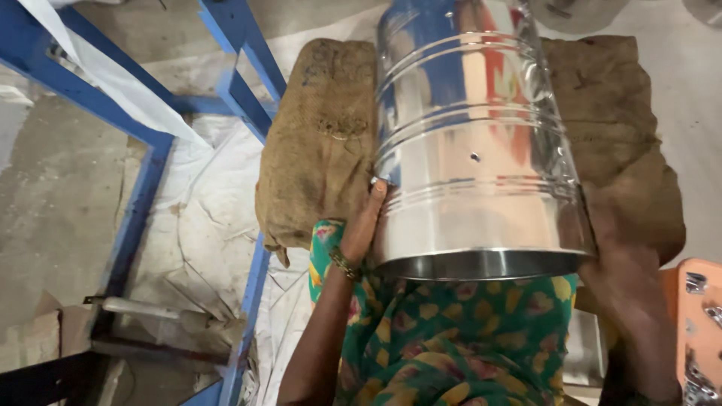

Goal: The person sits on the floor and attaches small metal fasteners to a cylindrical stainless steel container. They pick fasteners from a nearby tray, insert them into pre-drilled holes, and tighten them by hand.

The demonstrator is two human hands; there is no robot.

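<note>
Steel cylinder (474, 143) dominates frame centre: polished sheet-metal body with ribbed bands around it, a small hole in the side wall, open rim tilted toward the camera. It is held up over burlap sacking (320, 150), which is draped across the surface beneath it and shows on both sides of the body.

Blue metal frame (143, 188) runs along the left, with white plastic sheeting (203, 218) spread under and over it. Concrete floor (53, 195) is seen further left.

A green floral garment (451, 338) fills the lower centre, directly under the cylinder's rim.

Left hand (365, 222) is pressed flat against the cylinder's lower left wall, fingers pointing up, just above the rim; a bangle (344, 263) is worn at the wrist. The hand is open and spread on the metal, supporting rather than wrapping.

Right hand (620, 263) is placed at the lower right wall by the rim; it is in shadow, so finger position cannot be told, though contact with the cylinder is apparent. The cylinder thus sits between both hands.

An orange plastic part (699, 331) is seen at the right edge.
</note>
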